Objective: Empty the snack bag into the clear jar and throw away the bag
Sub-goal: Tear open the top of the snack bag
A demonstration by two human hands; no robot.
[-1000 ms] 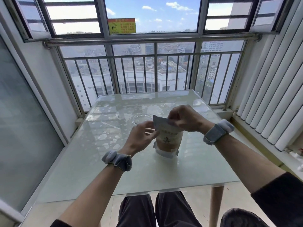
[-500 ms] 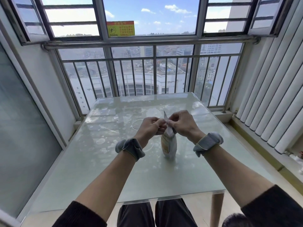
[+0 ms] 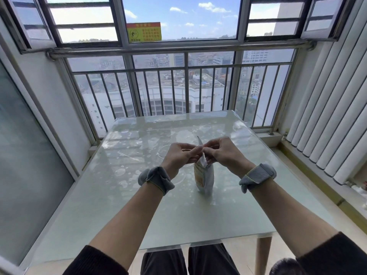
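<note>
Left hand and right hand both pinch the top edge of the snack bag, which stands upright on the counter. Clear jar sits just behind the left hand. Step: tearing the bag open. Next, likely tip it over the jar.

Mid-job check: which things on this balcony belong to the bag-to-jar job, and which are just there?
Job:
snack bag, upright on the table, top pinched by both hands
clear jar, behind the left hand
right hand

Just there:
glass table
yellow warning sign on the window
railing
wrist bands
</note>
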